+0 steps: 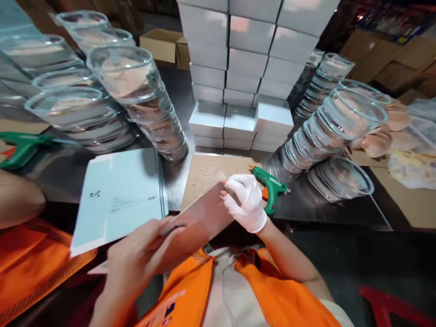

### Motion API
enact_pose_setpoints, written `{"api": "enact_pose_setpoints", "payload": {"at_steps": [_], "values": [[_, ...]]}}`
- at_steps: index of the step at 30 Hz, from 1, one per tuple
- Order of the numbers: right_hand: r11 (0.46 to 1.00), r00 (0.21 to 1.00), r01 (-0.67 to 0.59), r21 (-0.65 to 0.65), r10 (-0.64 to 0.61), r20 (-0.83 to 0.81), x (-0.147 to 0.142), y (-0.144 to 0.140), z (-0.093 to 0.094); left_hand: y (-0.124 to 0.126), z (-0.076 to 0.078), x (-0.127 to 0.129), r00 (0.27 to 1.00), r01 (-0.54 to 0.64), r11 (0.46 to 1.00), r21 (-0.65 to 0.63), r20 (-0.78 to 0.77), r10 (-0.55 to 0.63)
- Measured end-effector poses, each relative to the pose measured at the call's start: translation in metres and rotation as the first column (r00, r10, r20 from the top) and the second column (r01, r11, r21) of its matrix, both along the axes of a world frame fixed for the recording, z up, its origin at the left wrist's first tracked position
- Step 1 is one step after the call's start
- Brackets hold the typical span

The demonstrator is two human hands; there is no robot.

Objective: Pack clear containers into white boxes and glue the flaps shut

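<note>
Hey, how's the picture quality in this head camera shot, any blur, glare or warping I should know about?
In the head view, the left hand and the brown card it holds are motion-blurred; the gloved right hand is sharper. Glare washes out the white boxes, and the stacked clear containers lean outward from wide-angle distortion. The lower right is dark.

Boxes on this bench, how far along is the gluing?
Done: a wall of closed white boxes stands stacked behind. In hand: left hand and gloved right hand hold a flat card beside the glue gun. Left: flat sheets and stacked clear tubs.
</note>
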State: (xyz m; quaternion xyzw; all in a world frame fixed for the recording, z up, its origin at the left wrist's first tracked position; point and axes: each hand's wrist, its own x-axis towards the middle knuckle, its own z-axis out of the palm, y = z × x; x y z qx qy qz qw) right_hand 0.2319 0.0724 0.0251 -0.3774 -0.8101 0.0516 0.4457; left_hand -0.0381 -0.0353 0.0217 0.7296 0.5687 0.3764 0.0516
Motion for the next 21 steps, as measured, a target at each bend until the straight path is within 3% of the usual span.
{"api": "enact_pose_setpoints", "payload": {"at_steps": [2, 3, 4, 5, 7, 8, 9, 10, 11, 13, 15, 16, 17, 18, 19, 21], "values": [[0.974, 0.995, -0.099, -0.204, 0.096, -0.026, 0.005, 0.001, -0.001, 0.004, -0.019, -0.004, 1.0, -0.013, 0.998, -0.066, 0.028, 0.015], [0.917, 0.983, -0.184, -0.353, 0.175, -0.056, 0.009, 0.001, -0.001, 0.006, -0.029, -0.008, 0.999, -0.028, 0.994, -0.109, 0.04, 0.033], [0.811, 0.96, -0.277, -0.515, 0.258, -0.109, 0.014, 0.0, -0.002, 0.007, -0.038, -0.012, 0.998, -0.037, 0.988, -0.151, 0.052, 0.046], [0.648, 0.927, -0.362, -0.67, 0.328, -0.183, 0.02, -0.002, -0.004, 0.008, -0.047, -0.017, 0.997, -0.028, 0.981, -0.192, 0.068, 0.041], [0.23, 0.851, -0.468, -0.853, 0.377, -0.365, 0.029, -0.009, -0.016, 0.009, -0.063, -0.023, 0.994, 0.058, 0.964, -0.259, 0.106, -0.031], [0.06, 0.822, -0.492, -0.869, 0.362, -0.44, 0.032, -0.014, -0.026, 0.009, -0.071, -0.023, 0.989, 0.123, 0.952, -0.28, 0.114, -0.094], [-0.056, 0.804, -0.506, -0.861, 0.329, -0.495, 0.033, -0.02, -0.037, 0.009, -0.079, -0.021, 0.981, 0.188, 0.939, -0.288, 0.098, -0.166], [-0.125, 0.796, -0.516, -0.847, 0.295, -0.529, 0.034, -0.026, -0.048, 0.009, -0.087, -0.016, 0.971, 0.239, 0.929, -0.284, 0.056, -0.233], [-0.159, 0.793, -0.525, -0.836, 0.263, -0.549, 0.034, -0.032, -0.059, 0.008, -0.095, -0.009, 0.959, 0.273, 0.925, -0.266, -0.007, -0.285], [-0.189, 0.792, -0.546, -0.816, 0.202, -0.576, 0.035, -0.042, -0.074, 0.006, -0.109, 0.004, 0.921, 0.328, 0.919, -0.219, -0.143, -0.363], [-0.23, 0.778, -0.556, -0.798, 0.192, -0.598, 0.042, -0.049, -0.075, 0.002, -0.12, 0.012, 0.869, 0.405, 0.886, -0.225, -0.207, -0.449], [-0.23, 0.772, -0.554, -0.8, 0.216, -0.597, 0.049, -0.051, -0.072, 0.0, -0.122, 0.011, 0.849, 0.438, 0.862, -0.254, -0.197, -0.49], [-0.192, 0.779, -0.55, -0.813, 0.234, -0.582, 0.058, -0.054, -0.066, -0.001, -0.123, 0.008, 0.842, 0.457, 0.844, -0.281, -0.168, -0.512], [-0.101, 0.804, -0.539, -0.836, 0.233, -0.547, 0.067, -0.057, -0.06, -0.002, -0.122, 0.003, 0.858, 0.446, 0.844, -0.298, -0.126, -0.498], [0.052, 0.851, -0.507, -0.86, 0.19, -0.49, 0.076, -0.06, -0.054, -0.002, -0.12, -0.003, 0.896, 0.398, 0.866, -0.302, -0.074, -0.438], [0.474, 0.929, -0.305, -0.826, -0.042, -0.368, 0.087, -0.067, -0.047, -0.001, -0.115, -0.009, 0.975, 0.219, 0.943, -0.249, 0.081, -0.205]]}}
